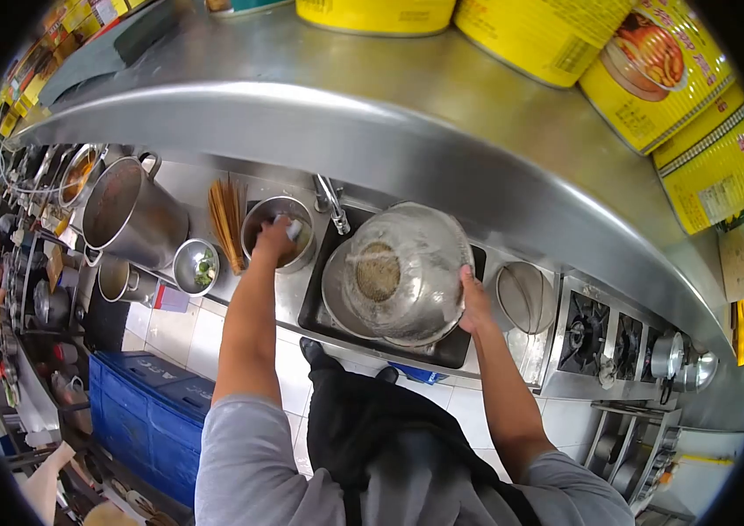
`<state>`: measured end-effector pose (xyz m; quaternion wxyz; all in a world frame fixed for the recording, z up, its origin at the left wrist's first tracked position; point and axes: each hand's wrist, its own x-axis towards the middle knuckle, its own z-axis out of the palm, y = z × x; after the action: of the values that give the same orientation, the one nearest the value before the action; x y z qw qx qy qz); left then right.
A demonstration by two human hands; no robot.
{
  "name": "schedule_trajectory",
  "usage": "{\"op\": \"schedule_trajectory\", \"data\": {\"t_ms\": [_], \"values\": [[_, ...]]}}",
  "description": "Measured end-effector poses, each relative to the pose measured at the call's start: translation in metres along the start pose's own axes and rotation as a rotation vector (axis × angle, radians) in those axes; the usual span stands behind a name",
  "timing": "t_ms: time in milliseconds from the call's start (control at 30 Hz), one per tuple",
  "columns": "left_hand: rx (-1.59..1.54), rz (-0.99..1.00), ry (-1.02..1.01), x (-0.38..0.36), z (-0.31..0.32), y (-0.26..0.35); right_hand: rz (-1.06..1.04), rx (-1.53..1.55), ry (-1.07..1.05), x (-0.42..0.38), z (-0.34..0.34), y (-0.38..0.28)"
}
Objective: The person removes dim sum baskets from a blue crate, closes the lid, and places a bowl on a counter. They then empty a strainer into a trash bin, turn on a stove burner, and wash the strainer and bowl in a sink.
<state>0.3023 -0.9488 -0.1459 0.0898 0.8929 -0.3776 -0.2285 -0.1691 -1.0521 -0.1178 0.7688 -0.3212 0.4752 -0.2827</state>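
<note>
My right hand (474, 301) grips the right rim of a large metal bowl (424, 263). The bowl is turned bottom-up, with a rough brownish round patch and whitish streaks on its outside. It lies over another metal bowl (337, 294) in the sink (309, 309). My left hand (275, 244) reaches into a steel pot (253, 221) left of the tap (330, 200). Its fingers are closed round a small whitish-blue thing (294, 228), partly hidden, whose kind I cannot make out. Beside that pot is a bundle of thin wooden sticks (225, 219).
On the left stand a tall stockpot (166, 230), a small bowl with green scraps (189, 276) and a smaller pot (117, 279). A round strainer (523, 298) and gas burners (584, 333) lie right. Yellow cans (538, 35) stand on the overhead steel shelf (442, 118). A blue bin (139, 421) is behind left.
</note>
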Motion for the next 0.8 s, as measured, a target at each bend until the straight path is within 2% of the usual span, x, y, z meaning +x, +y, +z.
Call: {"op": "schedule_trajectory", "data": {"t_ms": [33, 67, 133, 167, 200, 233, 300, 333, 367, 400, 433, 467, 533, 600, 667, 700, 733, 800], "values": [[0.016, 0.125, -0.032, 0.015, -0.007, -0.010, 0.016, 0.090, -0.077, -0.008, 0.005, -0.011], [0.013, 0.126, -0.033, 0.022, -0.002, -0.013, 0.016, 0.088, -0.076, -0.009, 0.005, -0.015], [-0.106, -0.081, 0.211, -0.018, -0.046, 0.023, 0.012, 0.181, -0.185, -0.011, 0.000, -0.020], [-0.129, -0.001, 0.310, -0.031, -0.044, 0.022, 0.011, 0.183, -0.179, -0.010, -0.002, -0.018], [-0.173, -0.082, 0.318, -0.083, -0.072, 0.057, -0.006, 0.142, -0.126, -0.006, -0.004, -0.012], [-0.217, 0.008, 0.399, -0.102, -0.054, 0.058, -0.023, 0.102, -0.074, -0.003, -0.005, -0.008], [-0.388, 0.087, 0.274, -0.160, -0.031, 0.099, -0.036, 0.071, -0.024, -0.004, 0.008, -0.005], [-0.614, 0.355, 0.386, -0.174, 0.013, 0.109, -0.045, 0.036, 0.024, -0.005, 0.012, -0.003], [-0.702, 0.386, 0.314, -0.201, 0.027, 0.137, -0.092, -0.005, 0.067, 0.009, 0.006, 0.012], [-0.641, 0.549, 0.432, -0.213, 0.054, 0.160, -0.089, -0.006, 0.063, 0.018, 0.002, 0.022], [-0.672, 0.605, 0.474, -0.227, 0.062, 0.186, -0.089, -0.009, 0.006, 0.025, -0.002, 0.029], [-0.673, 0.600, 0.478, -0.220, 0.072, 0.187, -0.090, -0.014, -0.052, 0.028, -0.003, 0.032], [-0.686, 0.657, 0.643, -0.184, 0.106, 0.185, -0.078, -0.020, -0.055, -0.002, 0.017, 0.009], [-0.983, 0.272, 0.688, -0.135, 0.109, 0.165, -0.052, -0.085, -0.057, -0.016, 0.015, -0.005], [-1.106, -0.052, 0.407, -0.109, 0.111, 0.126, -0.062, -0.094, -0.074, -0.019, 0.003, -0.008], [-1.113, -0.019, 0.492, -0.094, 0.134, 0.121, -0.056, -0.154, -0.070, -0.020, 0.004, -0.010], [-1.190, 0.034, 0.406, -0.103, 0.121, 0.134, -0.049, -0.215, -0.066, -0.018, 0.000, -0.009], [-1.125, 0.286, 0.635, -0.127, 0.105, 0.180, -0.071, -0.275, -0.032, -0.001, -0.015, 0.008]]}}
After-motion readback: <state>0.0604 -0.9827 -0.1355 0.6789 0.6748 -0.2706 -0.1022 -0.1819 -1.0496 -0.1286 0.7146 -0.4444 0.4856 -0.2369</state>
